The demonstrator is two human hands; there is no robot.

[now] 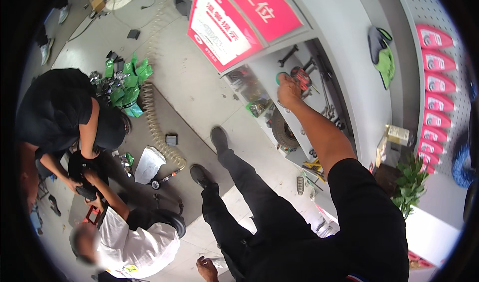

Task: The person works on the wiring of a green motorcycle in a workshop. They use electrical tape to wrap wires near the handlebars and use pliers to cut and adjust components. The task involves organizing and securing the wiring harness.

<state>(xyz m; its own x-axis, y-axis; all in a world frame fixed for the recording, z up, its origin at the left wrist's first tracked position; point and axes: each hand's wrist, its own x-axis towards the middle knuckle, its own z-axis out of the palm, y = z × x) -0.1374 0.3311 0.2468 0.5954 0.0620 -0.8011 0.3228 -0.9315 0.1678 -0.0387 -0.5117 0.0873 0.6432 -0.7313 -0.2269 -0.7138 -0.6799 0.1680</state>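
Reaching over the shelf of a grey workbench, my right hand (289,91) has its fingers closed around a small green round thing (279,78), mostly hidden by the hand. Right beside the hand lies a red and black power tool (301,76). A wrench (288,56) and several other metal hand tools rest on the same shelf (269,60). Low in the picture my left hand (207,269) hangs beside my leg with curled fingers. Something small and whitish shows at its fingertips, too small to name.
Two people crouch at the left over a black object (82,169). A coiled air hose (149,107) runs along the floor past green wrappers (127,85) and a white bag (149,164). Pink bottles (438,80) line the pegboard. A tyre (284,130) sits under the shelf.
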